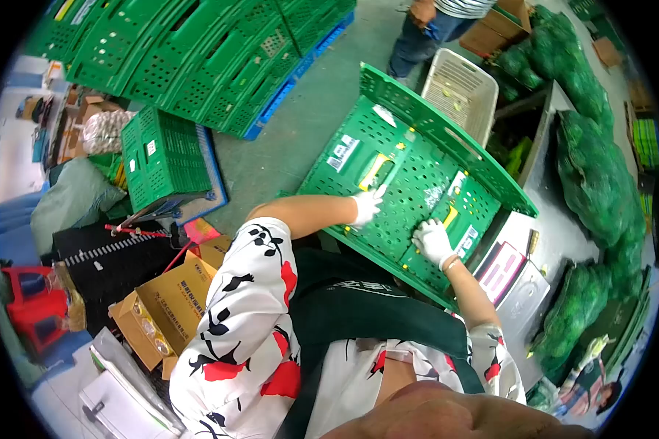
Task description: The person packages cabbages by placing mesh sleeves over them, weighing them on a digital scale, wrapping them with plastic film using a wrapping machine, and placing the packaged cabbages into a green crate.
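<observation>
A green plastic folding crate (pixel 403 197) is in front of me, its long sides raised. Two perforated end panels with white labels and yellow latches lie folded down inside it. My left hand (pixel 367 208), in a white glove, is closed on the free edge of the left panel, beside its yellow latch (pixel 374 171). Across from it, my right hand (pixel 433 241), gloved as well, has its fingers bent over the edge of the right panel, close to another yellow latch (pixel 450 216). The undersides of both panels are hidden.
Stacked green crates (pixel 198 66) stand on a blue pallet at upper left, with a smaller crate stack (pixel 161 157) below. A beige basket (pixel 461 95) sits beyond my crate, near a standing person (pixel 432 33). Green net sacks (pixel 593 175) line the right; an open cardboard box (pixel 168 307) is at left.
</observation>
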{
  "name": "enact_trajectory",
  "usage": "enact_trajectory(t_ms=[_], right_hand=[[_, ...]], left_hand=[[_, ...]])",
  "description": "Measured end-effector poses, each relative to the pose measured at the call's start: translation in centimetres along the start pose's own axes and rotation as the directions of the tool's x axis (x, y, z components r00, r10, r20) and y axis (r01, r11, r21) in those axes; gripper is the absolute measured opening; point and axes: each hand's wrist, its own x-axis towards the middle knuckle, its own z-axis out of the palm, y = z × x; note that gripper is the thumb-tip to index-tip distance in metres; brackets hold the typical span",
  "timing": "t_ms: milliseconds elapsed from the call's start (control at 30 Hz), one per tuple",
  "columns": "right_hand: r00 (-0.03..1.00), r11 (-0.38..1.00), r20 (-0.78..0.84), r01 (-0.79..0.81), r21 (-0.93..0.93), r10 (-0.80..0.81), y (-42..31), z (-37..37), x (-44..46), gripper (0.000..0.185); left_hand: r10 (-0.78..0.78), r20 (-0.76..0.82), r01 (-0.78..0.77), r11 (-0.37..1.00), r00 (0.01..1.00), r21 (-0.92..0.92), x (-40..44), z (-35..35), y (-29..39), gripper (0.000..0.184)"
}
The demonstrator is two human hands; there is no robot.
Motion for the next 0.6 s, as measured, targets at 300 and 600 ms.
enact_trajectory(t_ms=[300, 600], right_hand=[[0.991, 0.995, -0.135, 0.002, -0.098, -0.015, -0.2, -0.8, 0.4, 0.03], [0.773, 0.816, -0.38, -0.573, -0.076, 0.507, 2.9, -6.6, -17.9, 0.039]], left_hand=[[0.07, -0.438, -0.072, 0.997, 0.896, 0.012, 0.3, -1.4, 0.2, 0.019], [-0.562, -0.636, 0.335, 0.827, 0.529, -0.452, -17.8, -5.1, -4.7, 0.027]])
